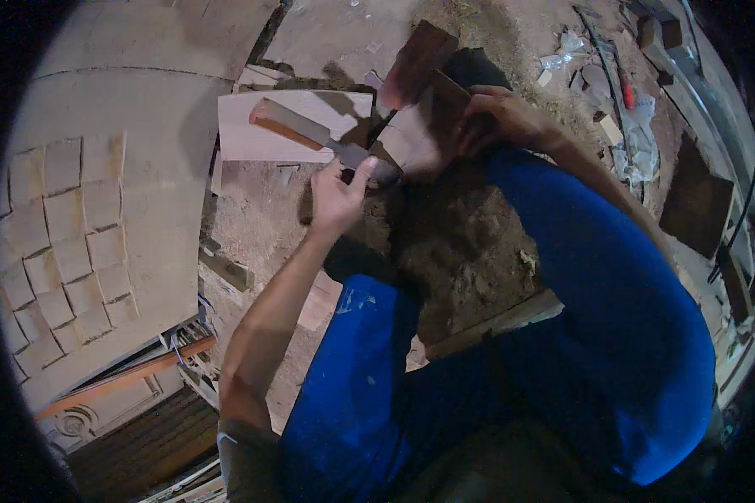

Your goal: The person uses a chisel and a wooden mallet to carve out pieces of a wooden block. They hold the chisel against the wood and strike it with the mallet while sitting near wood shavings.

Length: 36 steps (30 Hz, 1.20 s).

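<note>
My left hand is closed around a flat tool with a broad grey-brown part, an orange-brown edge and a dark, rounded end under my thumb. The tool slants above a pale wooden board on the ground. My right hand has its fingers curled at a small brown wooden piece, partly in shadow. That piece meets a pale wooden block between my hands. Just beyond it stands a reddish-brown wooden block.
My blue-clad legs frame the dusty ground. Left lies a large panel with rows of pale square tiles. Scrap wood, clear plastic and a red-handled tool lie at right. A dark board rests farther right.
</note>
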Each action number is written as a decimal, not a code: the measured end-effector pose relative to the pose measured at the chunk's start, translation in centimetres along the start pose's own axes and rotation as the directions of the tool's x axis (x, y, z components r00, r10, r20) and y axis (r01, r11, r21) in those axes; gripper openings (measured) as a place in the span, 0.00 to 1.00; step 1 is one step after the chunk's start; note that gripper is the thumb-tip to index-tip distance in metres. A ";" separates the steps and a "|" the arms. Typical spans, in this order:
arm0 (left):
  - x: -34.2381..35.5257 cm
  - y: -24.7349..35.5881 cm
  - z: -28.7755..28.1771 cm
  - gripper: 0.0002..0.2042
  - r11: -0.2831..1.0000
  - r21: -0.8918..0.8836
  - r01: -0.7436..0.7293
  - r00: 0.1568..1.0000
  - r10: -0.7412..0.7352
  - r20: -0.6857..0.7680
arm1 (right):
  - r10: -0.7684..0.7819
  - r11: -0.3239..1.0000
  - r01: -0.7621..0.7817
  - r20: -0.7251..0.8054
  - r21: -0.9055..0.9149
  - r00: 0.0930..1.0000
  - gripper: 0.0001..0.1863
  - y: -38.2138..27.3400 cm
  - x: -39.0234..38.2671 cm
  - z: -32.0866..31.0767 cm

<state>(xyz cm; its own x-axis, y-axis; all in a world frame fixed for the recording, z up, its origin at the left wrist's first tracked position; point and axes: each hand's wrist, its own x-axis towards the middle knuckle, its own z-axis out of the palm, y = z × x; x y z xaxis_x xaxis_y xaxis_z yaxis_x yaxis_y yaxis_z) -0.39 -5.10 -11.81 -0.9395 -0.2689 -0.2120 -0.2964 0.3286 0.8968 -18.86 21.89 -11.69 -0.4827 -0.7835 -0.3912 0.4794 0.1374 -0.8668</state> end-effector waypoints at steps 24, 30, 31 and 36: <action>-1.9 -0.1 0.5 0.09 0.992 0.093 -0.091 0.991 0.099 -0.085 | 0.090 0.986 -0.094 0.038 0.137 0.995 0.13 -0.6 -0.5 0.0; -2.2 0.6 1.1 0.09 0.984 0.118 -0.132 0.975 0.150 -0.164 | -0.098 0.987 0.098 0.009 -0.125 0.995 0.13 0.5 0.2 -0.8; -2.4 0.7 1.3 0.09 0.986 0.124 -0.113 0.975 0.134 -0.178 | 0.087 0.993 -0.087 0.000 0.077 0.996 0.12 -0.5 -0.3 0.0; -1.9 1.0 0.7 0.09 0.998 0.061 -0.026 0.995 0.031 -0.098 | 0.093 0.981 -0.097 0.033 0.166 0.995 0.14 -0.9 -0.9 0.3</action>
<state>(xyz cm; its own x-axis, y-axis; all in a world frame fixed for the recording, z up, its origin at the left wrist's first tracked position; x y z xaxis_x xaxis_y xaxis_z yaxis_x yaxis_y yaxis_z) 1.00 -3.67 -10.78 -0.9271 -0.3459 -0.1445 -0.2822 0.3899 0.8766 -18.64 22.27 -10.46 -0.4120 -0.7868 -0.4595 0.6391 0.1099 -0.7612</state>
